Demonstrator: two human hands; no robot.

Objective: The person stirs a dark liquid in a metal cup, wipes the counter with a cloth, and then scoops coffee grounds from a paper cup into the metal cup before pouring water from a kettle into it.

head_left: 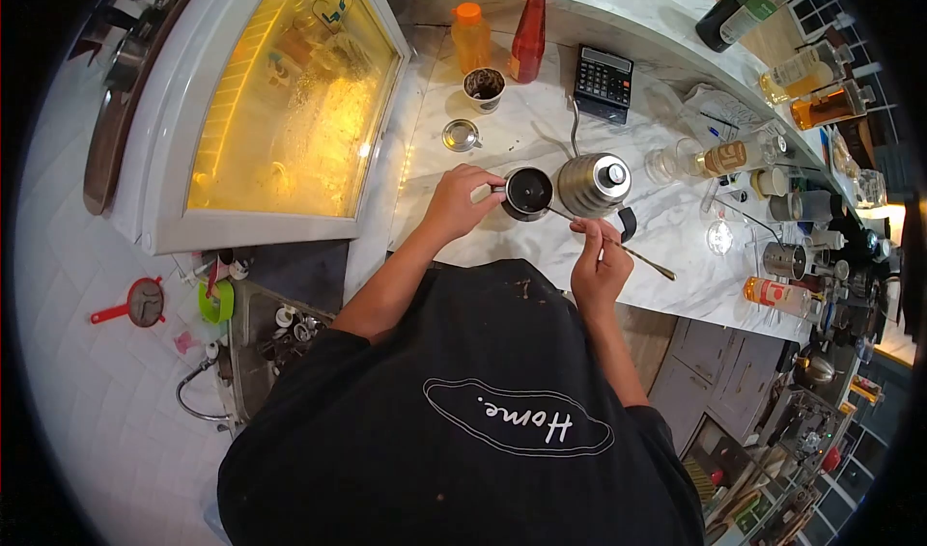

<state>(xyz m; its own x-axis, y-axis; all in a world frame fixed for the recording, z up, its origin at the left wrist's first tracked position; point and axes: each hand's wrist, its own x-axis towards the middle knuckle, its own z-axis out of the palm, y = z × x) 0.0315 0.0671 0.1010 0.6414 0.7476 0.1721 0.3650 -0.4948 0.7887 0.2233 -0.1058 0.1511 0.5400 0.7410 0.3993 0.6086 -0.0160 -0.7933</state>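
Now we're looking down over the marble bench [676,285], and the small steel cup [528,193] with its dark contents is our landmark. Our left hand [462,201] sits just to the left of the cup, fingers curled shut around its side and handle, clamped on it. Our right hand [599,261] is below and to the right of the cup, fingers pinched together on a long thin spoon [612,243]; the spoon's tip reaches to the cup's rim, while its far end points away to the right, over the bench.

Just to the right of the cup, almost touching it, stands the gooseneck kettle [593,184], lid on, its thin spout rising behind. Behind the cup, further up the bench, sits a paper cup [484,87] with dark dregs, and to the left of that a small metal lid [461,135] lies flat. Beyond those stand an orange-capped bottle [469,36] and a red bottle [528,32], with a black calculator [603,83] to their right. Left of the cup, well apart from it, we see a glass-fronted display case [290,112] glowing yellow. Off to the far right of the cup a row of bottles and jars crowds the bench edge, too small to tell apart.
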